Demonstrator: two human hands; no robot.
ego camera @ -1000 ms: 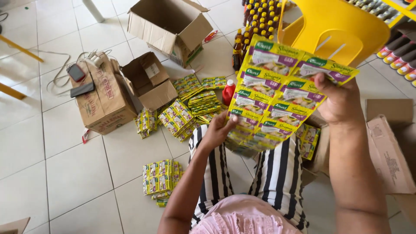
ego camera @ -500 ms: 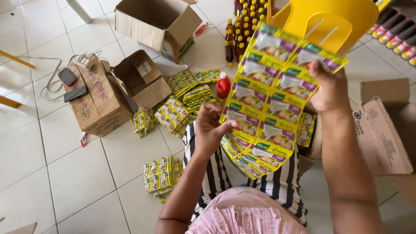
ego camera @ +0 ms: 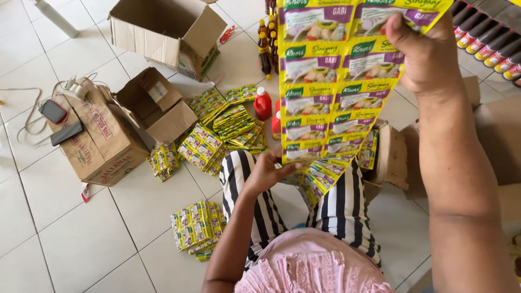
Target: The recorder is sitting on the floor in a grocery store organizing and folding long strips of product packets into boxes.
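Sachets in a long yellow-and-green strip (ego camera: 331,103), two packets wide, hang down in front of the person, running from the top edge of the view to the striped trousers (ego camera: 255,201). The right hand (ego camera: 429,51) is raised at the far right, closed on the strip's upper corner with the thumb laid over the front of a packet. The left hand (ego camera: 268,171) sits lower and nearer, fingers curled around the strip's left edge close to its bottom, where the last packets fold over the lap.

On the tiled floor (ego camera: 70,239) to the left lie loose bundles of the same sachets: one heap (ego camera: 225,127) beyond the knees and a smaller stack (ego camera: 196,229) nearer, beside the left arm. A red-capped bottle (ego camera: 262,103) stands just behind the heap. Farther left sit three cardboard boxes, the nearest one (ego camera: 100,144) closed with two phones (ego camera: 59,122) on top, a small open one (ego camera: 154,106) beside it, and a large open one (ego camera: 168,32) at the far side.
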